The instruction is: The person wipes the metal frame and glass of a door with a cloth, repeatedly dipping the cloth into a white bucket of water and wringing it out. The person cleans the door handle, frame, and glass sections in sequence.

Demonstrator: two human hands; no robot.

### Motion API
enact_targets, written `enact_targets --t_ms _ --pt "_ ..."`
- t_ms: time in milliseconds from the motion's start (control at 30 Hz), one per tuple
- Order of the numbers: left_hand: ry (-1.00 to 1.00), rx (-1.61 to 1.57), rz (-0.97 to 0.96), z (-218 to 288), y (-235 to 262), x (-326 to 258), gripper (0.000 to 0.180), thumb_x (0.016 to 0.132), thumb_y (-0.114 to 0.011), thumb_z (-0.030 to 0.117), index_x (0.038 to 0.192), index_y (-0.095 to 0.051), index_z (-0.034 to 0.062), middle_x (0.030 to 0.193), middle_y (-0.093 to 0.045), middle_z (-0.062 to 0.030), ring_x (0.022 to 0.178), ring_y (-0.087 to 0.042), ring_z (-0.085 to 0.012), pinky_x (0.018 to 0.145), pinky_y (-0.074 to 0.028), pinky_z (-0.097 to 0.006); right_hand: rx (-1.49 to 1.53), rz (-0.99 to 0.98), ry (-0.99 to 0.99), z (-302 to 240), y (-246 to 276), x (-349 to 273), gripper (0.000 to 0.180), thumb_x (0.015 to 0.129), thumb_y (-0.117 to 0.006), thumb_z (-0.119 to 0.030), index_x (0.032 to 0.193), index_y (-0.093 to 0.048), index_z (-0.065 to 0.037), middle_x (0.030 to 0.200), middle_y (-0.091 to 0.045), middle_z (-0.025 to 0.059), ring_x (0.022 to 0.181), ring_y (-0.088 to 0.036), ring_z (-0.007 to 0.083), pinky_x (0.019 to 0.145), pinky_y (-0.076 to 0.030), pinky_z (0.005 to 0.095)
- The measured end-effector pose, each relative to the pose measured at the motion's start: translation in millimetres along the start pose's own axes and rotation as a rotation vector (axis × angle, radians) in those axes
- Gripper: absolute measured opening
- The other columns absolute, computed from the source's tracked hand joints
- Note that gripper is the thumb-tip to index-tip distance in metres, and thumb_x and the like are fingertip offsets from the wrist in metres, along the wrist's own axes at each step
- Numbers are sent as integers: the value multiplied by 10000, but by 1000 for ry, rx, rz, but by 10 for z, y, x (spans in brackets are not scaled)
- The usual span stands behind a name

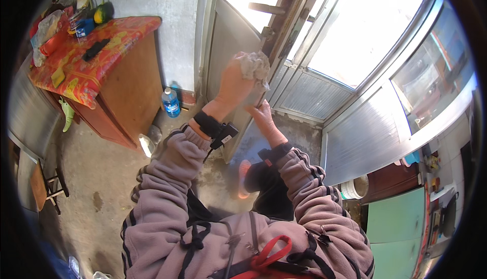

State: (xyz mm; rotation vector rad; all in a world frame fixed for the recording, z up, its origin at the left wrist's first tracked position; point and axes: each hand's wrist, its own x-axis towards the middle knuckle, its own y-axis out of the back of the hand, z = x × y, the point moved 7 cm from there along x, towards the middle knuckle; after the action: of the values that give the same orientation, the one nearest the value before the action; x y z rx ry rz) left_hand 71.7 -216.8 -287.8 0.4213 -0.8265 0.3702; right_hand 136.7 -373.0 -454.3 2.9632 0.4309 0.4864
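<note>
A crumpled grey rag point(256, 66) is bunched in my left hand point(234, 85), which is closed around it. The rag lies against the edge of a metal-framed door point(223, 43), just below the lock plate point(289, 12) and the lever handle point(266, 8). Lower down, my right hand point(262, 113) grips the same door edge, its fingertips partly hidden by the door. The door stands ajar, with its edge turned toward me. A black band with a small box point(222, 136) sits on my left wrist.
On the left stands a wooden cabinet point(129, 83) under a red patterned cover with assorted items on top. A bottle of blue liquid point(171, 102) is on the floor beside it. Glazed metal panels point(314, 88) rise at the right, with a white bucket point(355, 187) and green cupboard point(395, 218) nearer me.
</note>
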Motion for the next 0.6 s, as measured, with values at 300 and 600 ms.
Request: enact_targets --t_ms 300,600 --pt "225 -680 373 347 673 572 396 956 -756 68 1341 -663 58 1220 -730 -96 1147 -696 -275 1013 -560 -381 -6 -19 61 28 35 -21 342 912 -792 -199 1169 -647 -27 888 -628 -6 834 -584 122 751 -527 335" --pt "-80 -186 339 630 292 693 441 918 -818 89 1329 -679 14 1304 -664 -160 1233 -662 -363 1061 -536 -449 -54 -18 84 -200 141 -115 531 909 -746 -149 1415 -621 -49 979 -668 13 903 -602 112 808 -540 321"
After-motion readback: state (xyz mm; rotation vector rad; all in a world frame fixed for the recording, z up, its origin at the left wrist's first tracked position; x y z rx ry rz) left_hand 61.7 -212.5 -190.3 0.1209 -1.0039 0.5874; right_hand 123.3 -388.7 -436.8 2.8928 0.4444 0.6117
